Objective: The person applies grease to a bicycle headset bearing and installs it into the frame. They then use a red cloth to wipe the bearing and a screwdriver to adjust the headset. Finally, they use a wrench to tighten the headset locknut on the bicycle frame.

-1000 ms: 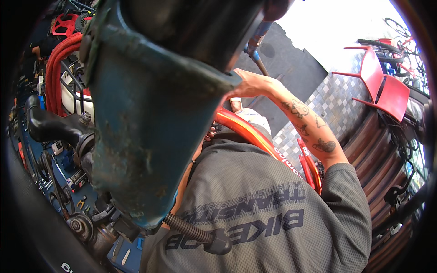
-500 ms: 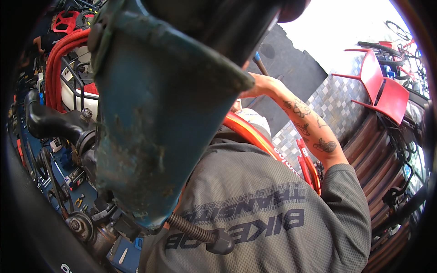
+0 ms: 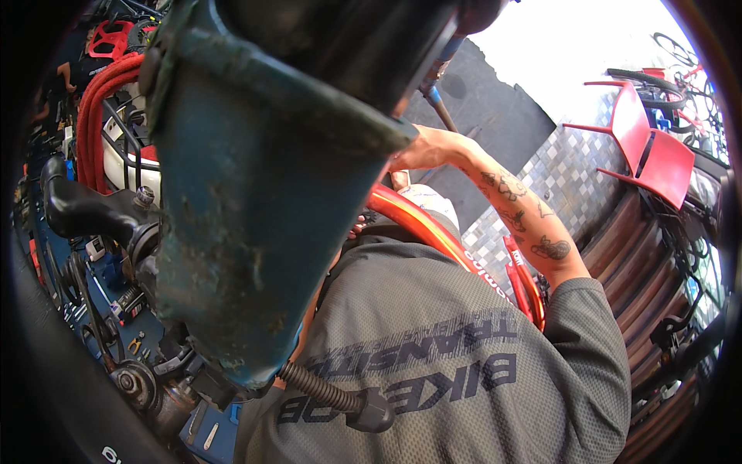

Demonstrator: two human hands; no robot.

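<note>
Orange bike frame (image 3: 433, 232) sits just below the right hand (image 3: 421, 148), grip hidden behind the blue stand (image 3: 255, 209); left hand unseen.

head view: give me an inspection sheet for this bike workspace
surface: blue work surface at lower left, strewn with small tools
job's things: orange bike frame across the chest; worn blue housing fills the foreground
clutter: black handle; metal hub parts
hands: right hand reaches up beside the blue housing, grip hidden; left hand not seen
cables: red hose coils; black sprung cable
surroundings: red chair, checkered floor, bicycles at upper right
</note>
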